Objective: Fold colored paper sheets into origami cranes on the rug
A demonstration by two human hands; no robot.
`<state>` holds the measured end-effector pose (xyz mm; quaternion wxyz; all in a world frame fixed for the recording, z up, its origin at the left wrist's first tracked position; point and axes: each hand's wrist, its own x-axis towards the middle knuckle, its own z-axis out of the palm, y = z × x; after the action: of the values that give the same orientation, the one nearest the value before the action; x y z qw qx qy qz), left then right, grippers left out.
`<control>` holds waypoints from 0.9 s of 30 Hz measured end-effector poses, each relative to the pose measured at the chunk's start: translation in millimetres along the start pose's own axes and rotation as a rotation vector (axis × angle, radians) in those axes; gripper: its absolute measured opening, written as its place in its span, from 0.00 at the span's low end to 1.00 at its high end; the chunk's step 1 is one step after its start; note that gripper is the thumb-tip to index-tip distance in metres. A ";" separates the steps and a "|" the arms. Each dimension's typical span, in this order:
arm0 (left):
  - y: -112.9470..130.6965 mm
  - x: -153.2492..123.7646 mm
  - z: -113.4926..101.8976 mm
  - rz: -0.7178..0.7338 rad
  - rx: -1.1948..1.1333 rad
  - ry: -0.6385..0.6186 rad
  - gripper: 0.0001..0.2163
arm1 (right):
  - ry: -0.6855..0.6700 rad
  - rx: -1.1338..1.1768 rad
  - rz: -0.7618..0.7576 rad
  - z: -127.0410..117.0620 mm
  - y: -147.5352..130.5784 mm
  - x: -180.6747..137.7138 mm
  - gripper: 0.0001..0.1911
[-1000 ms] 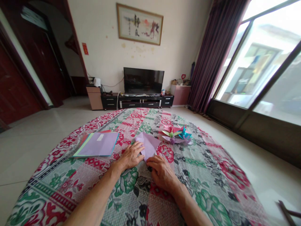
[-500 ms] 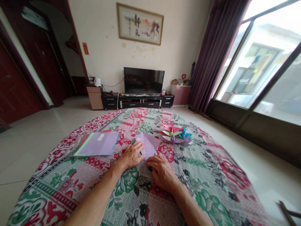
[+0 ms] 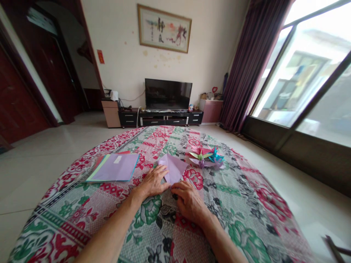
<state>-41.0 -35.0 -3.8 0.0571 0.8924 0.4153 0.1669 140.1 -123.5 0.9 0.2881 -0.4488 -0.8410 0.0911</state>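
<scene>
A folded sheet of purple origami paper (image 3: 174, 168) lies on the patterned tablecloth in front of me, its near end narrowing to a point. My left hand (image 3: 156, 181) rests on its left edge, fingers bent over the paper and thumb reaching to the near corner. At that same corner my right hand (image 3: 189, 199) has its fingers closed together, pinching the paper's tip. The two thumbs nearly meet there, and the very tip is partly hidden. Several folded paper cranes (image 3: 205, 157) in pink, green, blue and purple sit to the right, beyond my right hand.
A stack of coloured paper sheets (image 3: 115, 168), purple on top, lies left of my left hand. The round table's floral tablecloth (image 3: 241, 204) spreads beneath everything. Past the far edge stand a television (image 3: 168, 94) and a low cabinet (image 3: 156, 121).
Both hands stay at the near corner of the purple paper, with hardly any visible movement. The camera view has shifted very slightly.
</scene>
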 end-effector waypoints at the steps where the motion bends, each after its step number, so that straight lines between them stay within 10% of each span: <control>1: 0.1 0.3 0.0 0.004 0.002 0.002 0.22 | -0.001 -0.001 0.001 0.1 0.0 -0.1 0.19; 27: -3.2 0.7 0.6 0.003 -0.034 -0.004 0.22 | -0.019 -0.068 0.039 1.7 -3.3 1.2 0.24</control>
<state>-42.7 -32.4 -5.0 0.0729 0.8922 0.4111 0.1723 136.3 -124.3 1.3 0.2627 -0.4735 -0.8376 0.0725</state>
